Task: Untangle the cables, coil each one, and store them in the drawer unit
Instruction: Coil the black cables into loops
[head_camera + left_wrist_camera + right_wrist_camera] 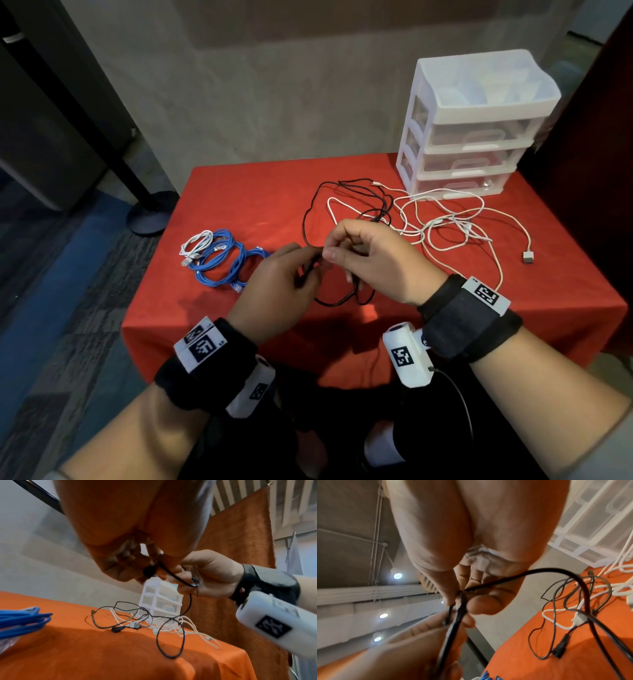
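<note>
Head view puts my right hand (370,260) above the middle of the table, thumb and forefinger pinched on the black cable (310,219); my left hand (277,284) sits just beside it, fingers curled round the same cable lower down; I judge the 2 grips are close together so that I can lay 1 short loop at a time. Right wrist view confirms the pinch: the black strand runs between my right fingertips (452,599) and passes down into the left palm; left wrist view shows a small loop held in the right hand, with the slack dropping to the red tablecloth (239,192).

Outward from the hands, the rest of the black cable lies in loose bends, crossing the white cables (445,219), so it is not yet free; holding it raised should let its own weight show me where it snags. To my left lie the blue cables (222,263) and a small white cable (195,245), already coiled and touching each other, parked well apart from the tangle. At the far right corner stands the drawer unit (476,126), its 3 drawers pushed in; nothing coiled has gone inside that I can see.
</note>
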A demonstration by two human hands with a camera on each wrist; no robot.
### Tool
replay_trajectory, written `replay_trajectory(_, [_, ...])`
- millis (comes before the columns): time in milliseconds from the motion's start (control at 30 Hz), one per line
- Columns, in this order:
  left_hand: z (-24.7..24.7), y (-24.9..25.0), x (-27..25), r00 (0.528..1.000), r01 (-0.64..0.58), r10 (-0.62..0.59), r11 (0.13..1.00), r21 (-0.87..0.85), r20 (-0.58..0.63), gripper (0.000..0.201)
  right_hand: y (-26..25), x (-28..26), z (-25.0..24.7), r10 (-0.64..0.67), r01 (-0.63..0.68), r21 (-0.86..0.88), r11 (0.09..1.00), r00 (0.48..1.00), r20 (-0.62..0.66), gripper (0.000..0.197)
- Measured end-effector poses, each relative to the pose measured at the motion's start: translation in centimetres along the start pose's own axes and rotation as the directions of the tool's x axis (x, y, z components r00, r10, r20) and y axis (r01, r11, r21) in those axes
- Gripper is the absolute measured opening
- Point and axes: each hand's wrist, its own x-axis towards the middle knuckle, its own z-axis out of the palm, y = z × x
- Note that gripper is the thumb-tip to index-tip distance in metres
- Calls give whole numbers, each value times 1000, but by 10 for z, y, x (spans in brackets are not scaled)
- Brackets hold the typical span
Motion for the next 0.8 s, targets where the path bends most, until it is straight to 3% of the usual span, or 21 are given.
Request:
replay_trajectory(67, [-5, 6, 0, 986, 137, -110, 960, -243, 122, 9, 3, 0, -3, -30, 30, -45, 999, 1000, -8, 4])
replay_trajectory(100, [-9, 12, -1, 966, 245, -193, 897, -369, 171, 21, 4, -1, -4, -48, 48, -62, 997, 999, 0, 4])
replay_trajectory(167, [-11, 19, -3, 898, 439, -353, 690, -576, 262, 35, 4, -2, -4, -97, 99, -77, 992, 995, 27, 5])
replay_trajectory(233, [-11, 25, -5, 837, 535, -399, 454, -713, 374, 30, 3, -2, -2, -128, 130, -69, 989, 991, 32, 4])
replay_trajectory(333, [-10, 34, -5, 762, 580, -428, 119, -806, 485, 22, 4, 0, 0, -142, 143, -37, 989, 989, 40, 3])
replay_trajectory(400, [-15, 35, -2, 736, 561, -461, 6, -828, 495, 24, 8, 1, -1, -131, 132, -59, 990, 991, 20, 6])
replay_trajectory(500, [-31, 31, 3, 782, 446, -403, -172, -878, 476, 24, 20, 0, -5, -68, 65, -105, 992, 997, -31, 7])
replay_trajectory(600, [-40, 35, 6, 837, 344, -389, -174, -923, 385, 30, 32, -4, -1, -30, 20, -190, 982, 998, -47, 16])
replay_trajectory(733, [-38, 40, 16, 882, 216, -420, -45, -975, 214, 28, 46, -20, 20, -4, 10, -247, 969, 1000, 22, 11])
replay_trajectory(800, [-29, 37, 20, 881, 197, -451, 80, -977, 141, 23, 48, -27, 30, -27, 45, -310, 950, 998, 61, 22])
